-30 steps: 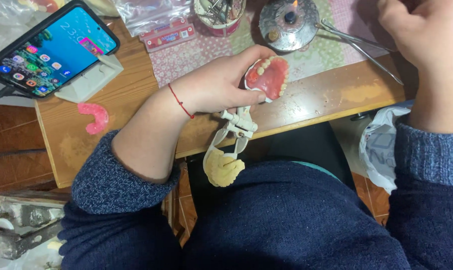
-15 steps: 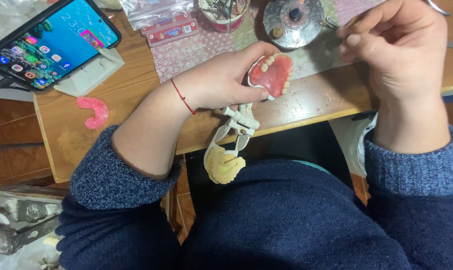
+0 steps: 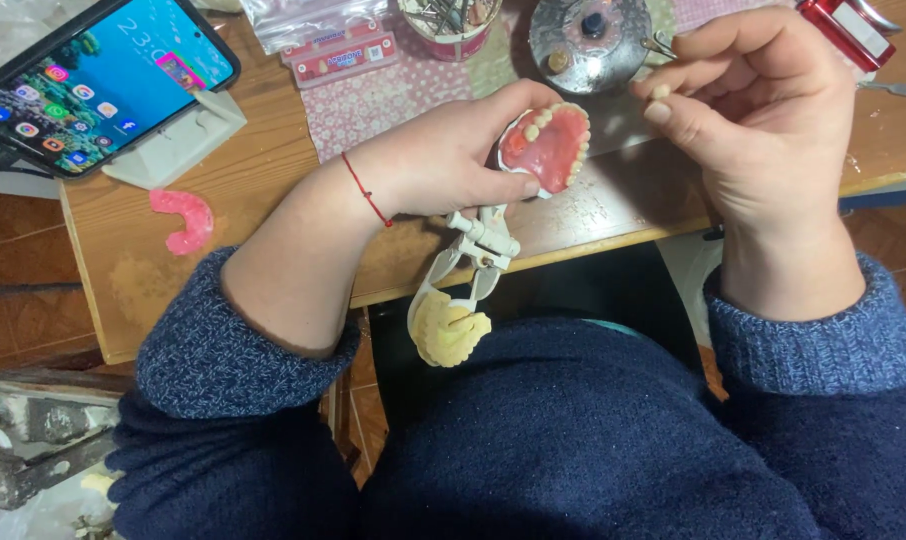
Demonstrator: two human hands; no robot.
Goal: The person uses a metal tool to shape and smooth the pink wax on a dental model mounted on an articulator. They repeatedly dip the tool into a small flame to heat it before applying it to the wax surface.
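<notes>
My left hand grips a pink wax denture with a row of pale teeth, mounted on a white hinged articulator. The articulator's other arm hangs below the table edge and carries a yellowish plaster cast. My right hand is just right of the denture, its thumb and forefinger pinched on a small pale artificial tooth. The tooth is a short way from the denture's rim, not touching it.
On the wooden table lie a lit smartphone on a white stand, a pink wax rim, a packet of tooth strips, a round metal burner, a tool cup and a red box.
My right hand came down from the far right edge toward the denture and now pinches a small tooth beside it. My left hand with the denture stayed nearly still.
</notes>
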